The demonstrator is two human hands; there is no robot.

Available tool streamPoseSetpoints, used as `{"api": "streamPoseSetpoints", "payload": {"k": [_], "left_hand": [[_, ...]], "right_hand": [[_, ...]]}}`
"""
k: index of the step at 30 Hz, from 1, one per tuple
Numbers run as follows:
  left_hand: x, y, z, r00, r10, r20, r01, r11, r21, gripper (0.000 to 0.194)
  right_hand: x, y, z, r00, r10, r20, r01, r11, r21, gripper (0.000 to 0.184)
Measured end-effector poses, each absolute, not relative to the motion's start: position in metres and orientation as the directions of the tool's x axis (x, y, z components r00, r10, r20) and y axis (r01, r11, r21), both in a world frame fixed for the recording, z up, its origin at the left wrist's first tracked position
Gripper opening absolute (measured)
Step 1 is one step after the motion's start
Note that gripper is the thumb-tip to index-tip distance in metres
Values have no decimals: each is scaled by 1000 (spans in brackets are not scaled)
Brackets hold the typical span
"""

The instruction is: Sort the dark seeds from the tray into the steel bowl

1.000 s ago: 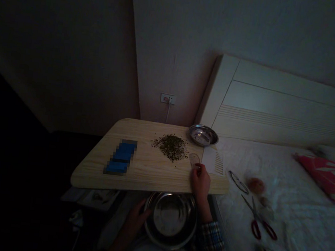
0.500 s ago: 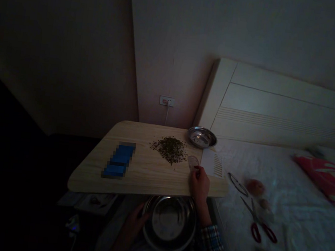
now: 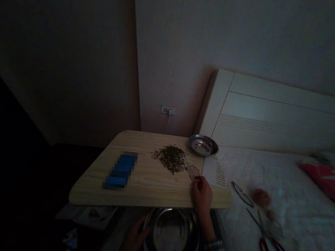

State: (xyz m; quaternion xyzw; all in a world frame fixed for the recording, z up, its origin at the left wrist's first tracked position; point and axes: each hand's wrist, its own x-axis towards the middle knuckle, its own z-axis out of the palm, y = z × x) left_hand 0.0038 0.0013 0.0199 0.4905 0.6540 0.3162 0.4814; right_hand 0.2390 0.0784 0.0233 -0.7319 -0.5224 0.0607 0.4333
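In the head view, my right hand (image 3: 203, 194) pinches a small, see-through, rounded plastic piece (image 3: 193, 172) at the table's right side. The far edge of this piece is beside a loose pile of small dark green-brown grains (image 3: 172, 158). Below the front edge of the table, my left hand (image 3: 135, 238) grips the left rim of a large shiny metal basin (image 3: 145, 244), with its thumb over the edge. The basin sits low in front of me, and the tabletop hides its far edge.
On the pale wooden table (image 3: 144, 195) lie a pixelated blue item (image 3: 120, 170), a shallow metal bowl (image 3: 203, 145) and a white slotted sheet (image 3: 210, 171). Red-handled scissors (image 3: 266, 235) and a dark oval loop (image 3: 242, 194) rest on the white bed (image 3: 318, 231) at right.
The whole scene sits slightly lower in the picture as the camera tilts up. My right hand still holds the clear piece near the grains, and my left hand stays on the basin.
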Motion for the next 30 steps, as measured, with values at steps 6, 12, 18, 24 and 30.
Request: {"api": "streamPoseSetpoints", "payload": {"k": [6,12,18,24,30], "left_hand": [[5,1,28,-84,933,-349,370,354,859,41],[3,3,11,-83,941,-328,364,335,869,44],[5,2,34,-44,935,-353,354,345,870,39],[5,0,33,-63,942,-330,341,331,880,40],[1,2,7,-39,961,-275,322,273,907,42]], "right_hand": [[239,78,24,436,827,354,713,-77,-697,24],[238,77,26,435,824,362,714,-72,-696,24],[239,77,26,425,829,364,718,-63,-694,25],[240,78,23,408,838,363,720,-51,-692,26],[241,77,22,363,853,376,718,1,-696,24]]}}
